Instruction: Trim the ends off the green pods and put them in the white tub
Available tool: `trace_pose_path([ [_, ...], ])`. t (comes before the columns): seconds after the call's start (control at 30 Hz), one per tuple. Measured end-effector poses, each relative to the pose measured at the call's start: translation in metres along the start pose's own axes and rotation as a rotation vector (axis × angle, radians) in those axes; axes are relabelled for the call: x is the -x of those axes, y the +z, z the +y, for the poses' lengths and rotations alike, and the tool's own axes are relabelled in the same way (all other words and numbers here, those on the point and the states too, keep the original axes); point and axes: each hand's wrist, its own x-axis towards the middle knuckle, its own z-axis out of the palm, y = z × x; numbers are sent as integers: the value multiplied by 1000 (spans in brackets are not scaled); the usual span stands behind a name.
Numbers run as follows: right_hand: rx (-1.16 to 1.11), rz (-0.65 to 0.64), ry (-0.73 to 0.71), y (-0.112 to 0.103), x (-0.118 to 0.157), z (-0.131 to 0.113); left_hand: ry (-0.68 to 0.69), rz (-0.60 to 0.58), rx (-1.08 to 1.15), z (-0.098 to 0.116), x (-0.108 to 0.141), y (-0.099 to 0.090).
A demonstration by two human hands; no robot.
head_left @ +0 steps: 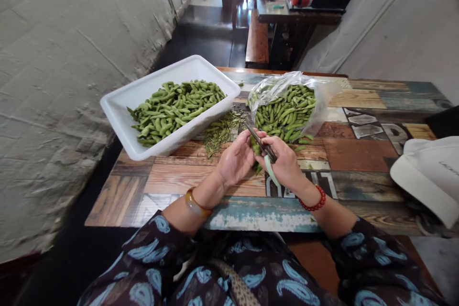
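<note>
"Scissors (270,152) up over the table (358,155), near middle, right hand (289,161) closed round the handles!"

"And the left hand (236,160)?"

"Fingers curled on green pods (255,146), just beside the blades! White tub (186,137) left, plastic bag (276,87) far right of it."

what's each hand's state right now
Left hand: fingers curled, holding green pods.
Right hand: closed around dark scissors.

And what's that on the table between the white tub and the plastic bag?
A loose, scattered heap of small green scraps lies on the table between the white tub and plastic bag, seen in the head view.
</note>
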Motion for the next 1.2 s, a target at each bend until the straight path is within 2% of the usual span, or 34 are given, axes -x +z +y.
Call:
trace_pose_path([
  [0.1,-80,-5,96,-2,-1,0,23,28,-67,2,-2,-3],
  [0.2,-225,-43,242,-7,-1,0,53,93,-307,6,-3,-7],
  [0.3,-305,-66,295,-11,-2,1,72,45,-604,5,-2,-10],
  [0.4,-304,-90,280,-13,-2,2,133,-13,-714,3,-2,-11],
  [0.5,-352,-111,276,-17,-3,5,84,7,-614,4,-4,-12],
  [0.67,-329,-9,291,-30,-5,11,38,37,-384,11,-7,-13],
  [0.73,-240,5,231,-34,-6,11,34,44,-333,12,-7,-13],
  [0.87,44,-21,-26,-37,-5,12,40,69,-231,16,-6,-10],
  [0.93,113,-61,-109,-36,-5,13,34,81,-204,17,-5,-9],
  [1.07,161,-141,-180,-32,-4,14,54,86,-181,18,-4,-7],
  [1.2,166,-148,-192,-29,-3,14,58,77,-184,15,-4,-10],
])
